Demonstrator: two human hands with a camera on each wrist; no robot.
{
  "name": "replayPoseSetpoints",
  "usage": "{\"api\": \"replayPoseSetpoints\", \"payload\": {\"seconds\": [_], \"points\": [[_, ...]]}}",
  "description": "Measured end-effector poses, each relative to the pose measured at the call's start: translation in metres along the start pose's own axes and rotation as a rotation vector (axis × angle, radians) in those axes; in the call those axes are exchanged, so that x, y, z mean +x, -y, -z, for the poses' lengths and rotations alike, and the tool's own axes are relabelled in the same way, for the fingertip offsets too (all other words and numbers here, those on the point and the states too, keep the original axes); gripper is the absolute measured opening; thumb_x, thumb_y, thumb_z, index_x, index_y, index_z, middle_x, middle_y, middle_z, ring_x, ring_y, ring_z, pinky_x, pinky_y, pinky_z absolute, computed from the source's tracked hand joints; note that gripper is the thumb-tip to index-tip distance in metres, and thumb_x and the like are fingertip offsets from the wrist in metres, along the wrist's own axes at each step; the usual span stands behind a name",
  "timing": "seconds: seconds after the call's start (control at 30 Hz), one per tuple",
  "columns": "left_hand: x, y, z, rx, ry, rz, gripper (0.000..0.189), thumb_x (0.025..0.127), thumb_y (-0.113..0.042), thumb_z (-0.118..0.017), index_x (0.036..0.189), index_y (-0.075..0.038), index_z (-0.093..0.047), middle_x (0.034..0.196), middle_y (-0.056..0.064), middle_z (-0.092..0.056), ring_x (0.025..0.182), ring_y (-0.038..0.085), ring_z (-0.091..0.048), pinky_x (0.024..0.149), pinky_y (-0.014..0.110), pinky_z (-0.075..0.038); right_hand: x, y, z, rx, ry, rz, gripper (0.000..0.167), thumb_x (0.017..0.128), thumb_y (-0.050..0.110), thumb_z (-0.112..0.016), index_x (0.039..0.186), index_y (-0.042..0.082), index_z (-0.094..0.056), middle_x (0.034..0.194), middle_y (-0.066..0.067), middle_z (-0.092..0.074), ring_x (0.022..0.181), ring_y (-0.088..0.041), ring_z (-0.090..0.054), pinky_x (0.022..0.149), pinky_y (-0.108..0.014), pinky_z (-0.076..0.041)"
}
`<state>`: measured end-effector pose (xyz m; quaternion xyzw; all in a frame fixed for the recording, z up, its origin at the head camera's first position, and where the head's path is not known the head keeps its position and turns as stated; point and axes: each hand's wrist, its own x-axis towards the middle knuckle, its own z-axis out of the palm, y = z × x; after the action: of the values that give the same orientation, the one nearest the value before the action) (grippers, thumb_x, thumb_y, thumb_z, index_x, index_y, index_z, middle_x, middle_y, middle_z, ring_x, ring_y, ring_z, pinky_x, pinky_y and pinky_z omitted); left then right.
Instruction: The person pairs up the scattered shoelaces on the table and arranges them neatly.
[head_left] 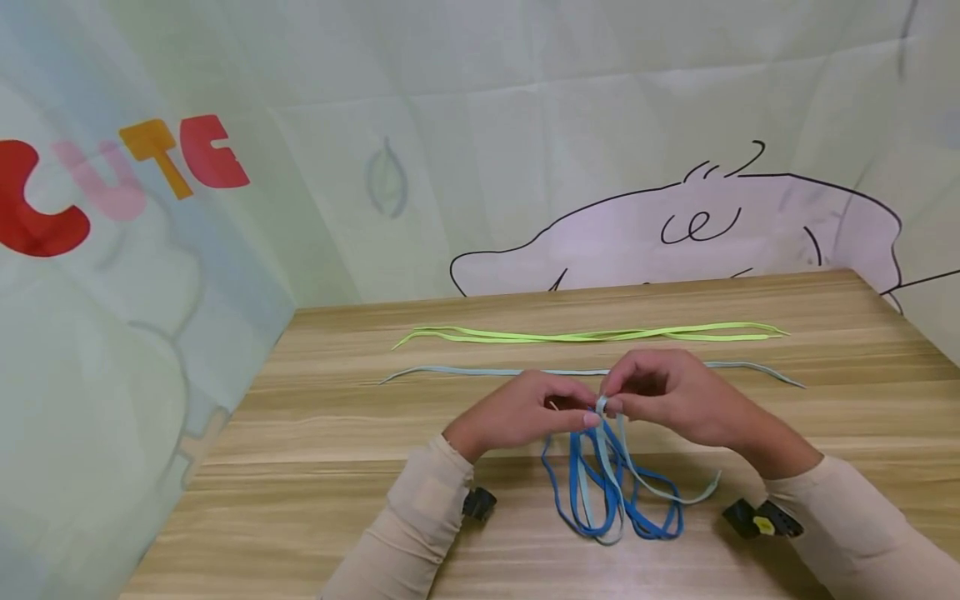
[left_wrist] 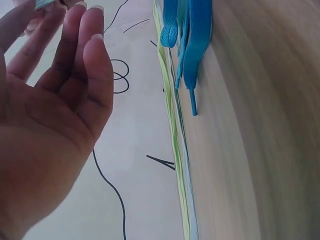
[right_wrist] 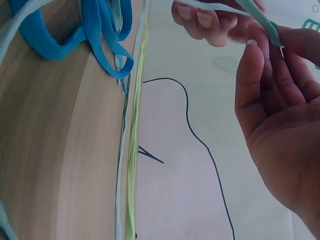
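Note:
In the head view, my left hand and right hand meet over the table, fingertips close together. Both pinch a light blue shoelace, which forms a small bend between them. One tail of it curves down to the right below my right hand. Blue shoelaces hang in long loops under my left fingertips, mixed with light blue strands. In the right wrist view, the right thumb and fingers grip the pale lace. The blue loops dangle beside the hand in the left wrist view.
A straight light blue shoelace lies across the wooden table, passing behind the hands. Farther back lie yellow-green shoelaces, stretched side to side. A printed cloth hangs along the back and left edges.

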<state>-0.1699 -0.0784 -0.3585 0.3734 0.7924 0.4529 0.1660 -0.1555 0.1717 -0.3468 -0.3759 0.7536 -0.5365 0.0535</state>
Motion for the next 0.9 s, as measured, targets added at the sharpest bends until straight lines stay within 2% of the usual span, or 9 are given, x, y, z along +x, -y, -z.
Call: {"api": "replayPoseSetpoints", "payload": {"seconds": [0.1, 0.33, 0.53, 0.73, 0.9], "points": [[0.0004, 0.0001, -0.0003, 0.013, 0.011, -0.012, 0.018, 0.098, -0.033, -0.066, 0.107, -0.019, -0.074, 0.095, -0.010, -0.069, 0.085, 0.010, -0.060, 0.076, 0.026, -0.052, -0.0003, 0.0004, 0.0004, 0.008, -0.012, 0.014, 0.012, 0.094, 0.000, -0.067, 0.101, 0.011, -0.068, 0.094, -0.006, -0.068, 0.075, -0.020, -0.063, 0.065, -0.031, -0.056], [0.0007, -0.0012, -0.0011, 0.015, 0.039, -0.011, 0.023, 0.098, -0.034, -0.066, 0.110, -0.016, -0.074, 0.099, -0.010, -0.068, 0.089, 0.010, -0.059, 0.078, 0.027, -0.052, -0.0004, 0.0012, 0.0009, 0.037, -0.003, 0.019, 0.012, 0.095, -0.001, -0.067, 0.101, 0.009, -0.069, 0.094, -0.007, -0.069, 0.078, -0.025, -0.065, 0.068, -0.032, -0.056], [0.0006, -0.0013, -0.0015, -0.006, 0.035, -0.024, 0.019, 0.099, -0.032, -0.065, 0.102, -0.016, -0.074, 0.093, -0.008, -0.066, 0.084, 0.010, -0.059, 0.074, 0.025, -0.051, -0.0004, 0.0008, 0.0014, 0.022, -0.012, 0.016, 0.013, 0.094, -0.001, -0.067, 0.101, 0.010, -0.069, 0.095, -0.011, -0.069, 0.079, -0.023, -0.065, 0.069, -0.031, -0.056], [0.0003, -0.0001, -0.0004, -0.104, 0.026, -0.028, 0.012, 0.099, -0.024, -0.065, 0.102, -0.013, -0.070, 0.092, -0.004, -0.069, 0.084, 0.013, -0.060, 0.075, 0.027, -0.052, -0.0007, 0.0001, 0.0026, 0.010, -0.034, -0.006, 0.011, 0.096, -0.001, -0.065, 0.101, 0.009, -0.067, 0.092, -0.010, -0.068, 0.078, -0.023, -0.066, 0.066, -0.034, -0.057], [-0.0002, 0.0021, 0.0012, -0.197, 0.008, -0.027, 0.010, 0.100, -0.020, -0.064, 0.102, -0.010, -0.065, 0.095, 0.000, -0.072, 0.093, 0.023, -0.065, 0.078, 0.031, -0.055, -0.0009, -0.0013, 0.0034, 0.008, -0.053, -0.034, 0.006, 0.097, 0.002, -0.065, 0.099, 0.008, -0.066, 0.085, -0.007, -0.067, 0.074, -0.025, -0.064, 0.063, -0.036, -0.057]]}}
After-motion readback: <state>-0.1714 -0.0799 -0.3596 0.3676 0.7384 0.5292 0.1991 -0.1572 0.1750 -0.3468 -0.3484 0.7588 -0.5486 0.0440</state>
